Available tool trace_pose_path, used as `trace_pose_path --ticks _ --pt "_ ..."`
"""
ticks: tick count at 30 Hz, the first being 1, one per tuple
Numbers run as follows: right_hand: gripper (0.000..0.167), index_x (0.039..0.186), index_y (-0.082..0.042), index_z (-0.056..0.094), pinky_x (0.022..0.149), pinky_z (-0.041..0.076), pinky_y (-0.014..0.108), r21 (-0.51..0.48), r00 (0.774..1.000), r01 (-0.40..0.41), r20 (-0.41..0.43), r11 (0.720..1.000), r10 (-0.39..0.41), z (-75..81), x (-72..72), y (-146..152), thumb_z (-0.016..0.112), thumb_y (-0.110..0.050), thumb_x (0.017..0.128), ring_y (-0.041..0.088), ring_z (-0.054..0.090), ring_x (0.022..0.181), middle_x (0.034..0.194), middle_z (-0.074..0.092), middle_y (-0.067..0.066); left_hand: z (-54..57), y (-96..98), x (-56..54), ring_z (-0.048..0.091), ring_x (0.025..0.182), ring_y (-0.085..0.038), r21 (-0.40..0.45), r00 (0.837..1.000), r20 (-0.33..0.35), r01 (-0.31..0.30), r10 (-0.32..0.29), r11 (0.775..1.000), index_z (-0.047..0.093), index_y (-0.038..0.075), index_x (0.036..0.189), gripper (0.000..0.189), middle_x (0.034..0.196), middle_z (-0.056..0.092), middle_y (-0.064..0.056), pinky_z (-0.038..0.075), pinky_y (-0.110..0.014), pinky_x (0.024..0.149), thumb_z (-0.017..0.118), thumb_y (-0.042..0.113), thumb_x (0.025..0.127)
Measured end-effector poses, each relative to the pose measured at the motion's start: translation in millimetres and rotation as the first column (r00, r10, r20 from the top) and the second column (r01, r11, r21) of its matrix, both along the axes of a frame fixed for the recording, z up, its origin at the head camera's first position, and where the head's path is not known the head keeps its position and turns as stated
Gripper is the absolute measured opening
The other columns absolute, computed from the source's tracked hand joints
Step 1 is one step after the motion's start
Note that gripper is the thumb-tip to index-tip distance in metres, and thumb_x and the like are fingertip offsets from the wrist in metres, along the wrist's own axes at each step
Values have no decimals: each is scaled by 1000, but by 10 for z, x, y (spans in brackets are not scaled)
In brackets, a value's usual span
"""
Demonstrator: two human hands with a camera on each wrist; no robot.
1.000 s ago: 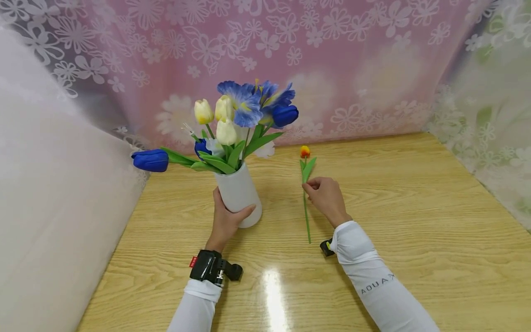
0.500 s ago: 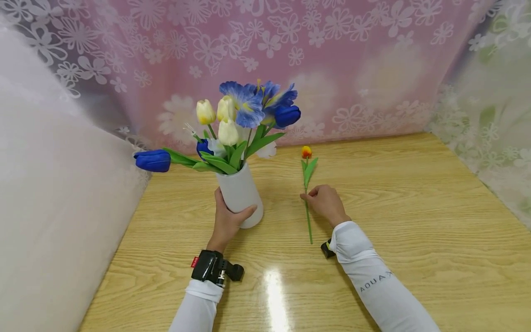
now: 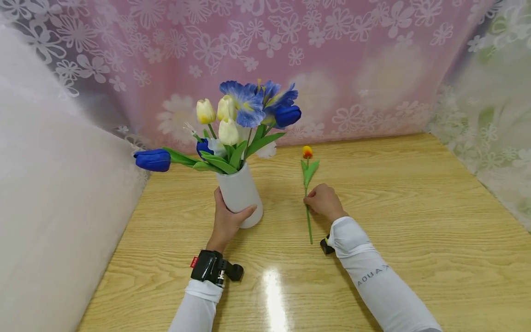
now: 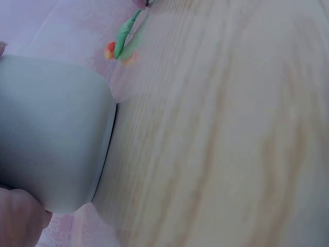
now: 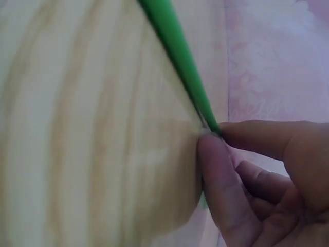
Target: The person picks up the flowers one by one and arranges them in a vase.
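Note:
My left hand (image 3: 228, 221) grips the lower part of a white vase (image 3: 239, 191), thumb across its front. The vase stands on the table and holds blue tulips (image 3: 152, 160), cream tulips (image 3: 228, 132) and blue irises (image 3: 249, 106). To its right lies an orange-yellow tulip (image 3: 307, 152), its bloom toward the far edge. My right hand (image 3: 325, 202) pinches this tulip's green stem (image 3: 309, 226) below the leaves. In the right wrist view, thumb and forefinger meet on the stem (image 5: 180, 56). The left wrist view shows the vase base (image 4: 67, 139) on the wood, with the tulip's bloom (image 4: 109, 50) beyond.
A wooden table (image 3: 394, 207) spans the scene, with a light glare near its front. A pink floral curtain (image 3: 332, 69) hangs behind it. Pale cloth (image 3: 62, 184) closes off the left, and a floral cloth (image 3: 493, 120) the right.
My right hand has slid down the tulip from near its leaves to the middle of the stem, and its fingers have closed there. The left hand and vase hold nearly still.

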State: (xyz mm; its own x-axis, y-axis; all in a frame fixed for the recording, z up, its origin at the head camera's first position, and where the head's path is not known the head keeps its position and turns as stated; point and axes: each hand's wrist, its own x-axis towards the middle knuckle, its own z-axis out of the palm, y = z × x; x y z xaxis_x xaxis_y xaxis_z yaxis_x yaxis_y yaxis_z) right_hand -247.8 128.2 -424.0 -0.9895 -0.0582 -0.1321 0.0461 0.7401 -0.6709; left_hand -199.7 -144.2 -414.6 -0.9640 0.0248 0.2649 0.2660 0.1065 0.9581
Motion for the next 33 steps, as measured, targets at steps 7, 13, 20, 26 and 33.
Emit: trace_pose_path --ticks 7,13,20,26,33 --pt "18 93 6 68 58 52 26 -228 994 52 104 972 -29 -56 -16 63 59 -10 91 12 60 56 69 64 8 28 -12 11 42 118 -29 -13 1000 22 -2 3 1000 16 6 144 91 133 38 -17 34 -43 98 79 7 78" --pt "26 111 11 61 62 54 25 -432 980 149 184 889 -75 -82 0 102 57 -8 94 11 61 65 83 63 11 29 -27 24 42 118 -29 -15 999 30 -10 11 1000 17 6 143 91 133 39 -17 34 -43 98 79 7 78" --pt "26 111 13 59 75 54 35 -606 989 124 9 786 -149 61 13 89 59 -8 95 11 64 72 97 65 21 26 -29 17 42 118 -29 -22 1000 20 -11 11 1000 17 6 144 91 133 39 -17 34 -42 98 79 7 77" --pt "27 110 10 61 75 54 29 -652 958 49 -184 756 -221 337 46 43 61 -13 95 9 65 76 102 65 22 24 -20 5 42 119 -29 -15 1000 13 -11 11 1000 17 6 144 91 134 39 -16 34 -42 99 80 7 77" --pt "24 100 10 63 72 54 25 -718 824 -89 -442 690 -354 609 113 -30 65 -12 91 10 66 75 90 67 17 29 -3 6 42 118 -29 -13 1000 4 4 -4 1000 17 5 143 90 133 39 -17 35 -44 98 79 7 78"
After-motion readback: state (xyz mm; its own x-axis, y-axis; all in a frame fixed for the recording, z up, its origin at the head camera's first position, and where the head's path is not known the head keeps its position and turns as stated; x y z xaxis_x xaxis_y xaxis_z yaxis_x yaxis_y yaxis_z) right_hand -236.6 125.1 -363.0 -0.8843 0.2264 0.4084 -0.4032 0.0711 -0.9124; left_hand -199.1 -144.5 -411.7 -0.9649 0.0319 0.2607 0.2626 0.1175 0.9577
